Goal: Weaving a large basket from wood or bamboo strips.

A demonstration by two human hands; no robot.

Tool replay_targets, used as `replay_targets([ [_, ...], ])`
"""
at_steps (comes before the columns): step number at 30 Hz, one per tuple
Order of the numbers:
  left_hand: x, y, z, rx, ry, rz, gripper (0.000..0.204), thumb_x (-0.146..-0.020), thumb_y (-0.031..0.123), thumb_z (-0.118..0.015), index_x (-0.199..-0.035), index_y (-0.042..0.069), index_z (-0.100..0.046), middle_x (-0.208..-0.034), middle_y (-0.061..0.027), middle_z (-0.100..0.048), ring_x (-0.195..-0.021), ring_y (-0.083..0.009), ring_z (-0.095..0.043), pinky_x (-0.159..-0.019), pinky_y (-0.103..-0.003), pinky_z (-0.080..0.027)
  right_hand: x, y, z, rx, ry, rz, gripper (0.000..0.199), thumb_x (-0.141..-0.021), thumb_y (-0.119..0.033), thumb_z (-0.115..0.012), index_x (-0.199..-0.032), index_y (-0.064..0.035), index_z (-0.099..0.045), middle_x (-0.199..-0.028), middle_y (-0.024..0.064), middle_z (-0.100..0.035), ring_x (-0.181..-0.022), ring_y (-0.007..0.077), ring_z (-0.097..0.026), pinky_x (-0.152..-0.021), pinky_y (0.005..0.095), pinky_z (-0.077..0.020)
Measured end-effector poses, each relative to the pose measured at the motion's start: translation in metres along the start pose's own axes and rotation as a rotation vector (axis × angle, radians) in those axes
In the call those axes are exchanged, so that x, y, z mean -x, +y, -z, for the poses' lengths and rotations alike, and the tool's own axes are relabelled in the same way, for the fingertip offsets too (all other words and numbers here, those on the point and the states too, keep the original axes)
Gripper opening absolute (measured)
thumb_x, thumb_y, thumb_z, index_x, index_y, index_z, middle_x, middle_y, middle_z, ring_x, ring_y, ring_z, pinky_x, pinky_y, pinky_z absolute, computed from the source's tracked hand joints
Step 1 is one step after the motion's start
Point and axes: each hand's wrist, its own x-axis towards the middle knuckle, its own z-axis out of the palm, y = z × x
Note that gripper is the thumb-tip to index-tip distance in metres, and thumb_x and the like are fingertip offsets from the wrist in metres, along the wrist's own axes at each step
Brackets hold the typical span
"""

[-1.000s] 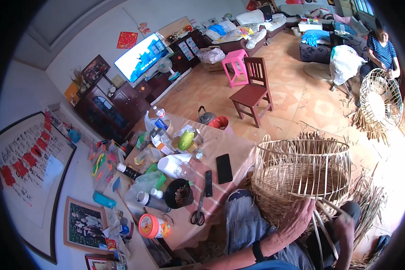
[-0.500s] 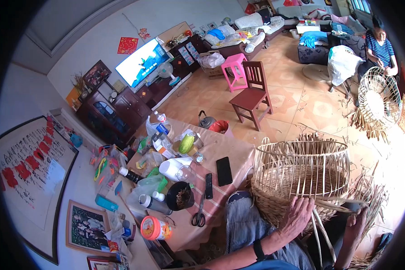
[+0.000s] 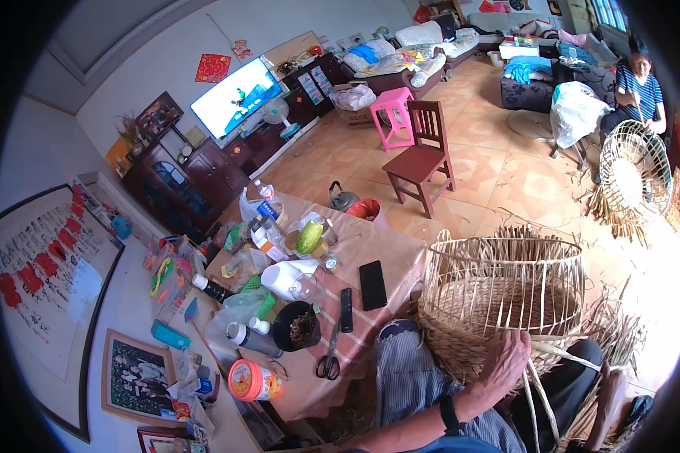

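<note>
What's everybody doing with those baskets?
One person's left hand is on the side of a partly woven basket, while the right hand seems to hold a pale strip running from it. Low down it's closely woven; higher up it's open. Farther off, another person sits behind a second basket.

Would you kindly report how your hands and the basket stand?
Left hand at partly woven basket. Right hand near strip, grip unclear. Loose straw beside basket.
</note>
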Motion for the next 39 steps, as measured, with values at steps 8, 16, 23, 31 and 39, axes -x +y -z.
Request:
replay_targets([
  [8,-0.01,-0.009,-0.015,0.487,-0.2,0.166,0.019,-0.1,0.018,-0.06,-0.093,0.0,-0.06,-0.082,-0.0181,-0.065,-0.078,-0.0322,-0.068,-0.077,-0.046,-0.053,0.036,-0.2,0.036,-0.413,0.212,0.657,0.009,-0.091,-0.003,-0.066,-0.099,-0.0008,-0.065,-0.088,0.0143,-0.064,-0.083,0.03,-0.064,-0.074,0.0409,-0.0498],
  [16,-0.001,-0.012,-0.008,0.436,0.102,0.037,0.018,-0.097,0.017,-0.064,-0.091,0.001,-0.056,-0.079,-0.0147,-0.062,-0.079,-0.0332,-0.064,-0.077,-0.047,-0.05,0.058,-0.258,0.03,-0.382,-0.043,0.743,0.022,-0.089,-0.012,-0.072,-0.105,-0.0039,-0.059,-0.091,0.0169,-0.068,-0.086,0.0393,-0.067,-0.074,0.0477,-0.0528],
  [23,0.006,-0.012,-0.002,0.465,0.088,0.026,0.016,-0.096,0.015,-0.065,-0.091,0.003,-0.056,-0.079,-0.0138,-0.061,-0.08,-0.0321,-0.064,-0.077,-0.044,-0.049,0.068,-0.254,0.025,-0.478,-0.099,0.674,0.04,-0.088,-0.016,-0.077,-0.116,-0.0048,-0.052,-0.091,0.0206,-0.069,-0.079,0.0414,-0.068,-0.07,0.0495,-0.052],
  [31,0.041,-0.047,0.021,0.661,0.126,0.121,0.017,-0.093,0.011,-0.069,-0.088,0.004,-0.054,-0.081,-0.0157,-0.061,-0.082,-0.0353,-0.063,-0.078,-0.046,-0.048,0.122,-0.27,0.032,-0.471,-0.039,0.684,0.049,-0.085,-0.009,-0.075,-0.128,-0.0075,-0.052,-0.075,0.0157,-0.067,-0.061,0.0308,-0.066,-0.056,0.0418,-0.0488],
  [39,0.023,-0.07,0.021,0.664,0.076,0.121,0.014,-0.095,0.008,-0.065,-0.089,0.002,-0.054,-0.083,-0.0163,-0.06,-0.084,-0.0377,-0.062,-0.079,-0.046,-0.05,0.139,-0.298,0.066,-0.291,0.23,0.875,0.056,-0.078,-0.01,-0.08,-0.129,-0.0061,-0.059,-0.105,0.0147,-0.066,-0.095,0.035,-0.066,-0.076,0.0453,-0.0527],
])
